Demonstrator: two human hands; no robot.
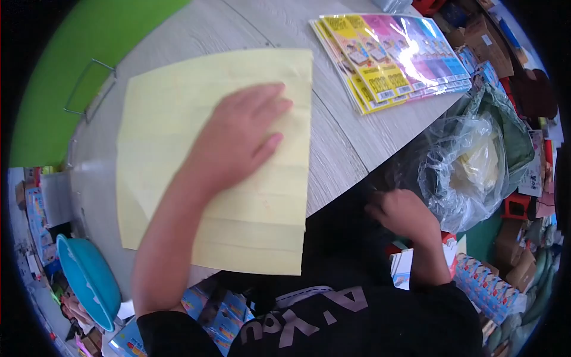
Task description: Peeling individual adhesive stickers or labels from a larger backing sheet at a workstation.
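A large pale yellow paper sheet [262,196] with faint crease lines lies on the wood-patterned table, its lower edge hanging past the table's front edge. My left hand [244,131] rests flat on the sheet with its fingers stretched toward the right edge. My right hand [407,215] is off the table at the right, over the dark gap in front of my body. Its fingers are curled, and their tips are dim against the dark; what they hold, if anything, cannot be made out. Close to it stands a clear plastic bag [443,172] with pale yellow material [482,157] inside.
A stack of glossy printed colour sheets [392,59] lies at the table's far right. A wire bracket [89,89] sticks out from the left edge. A turquoise basin [89,282] stands at lower left. Boxes [488,288] and cartons crowd the right side.
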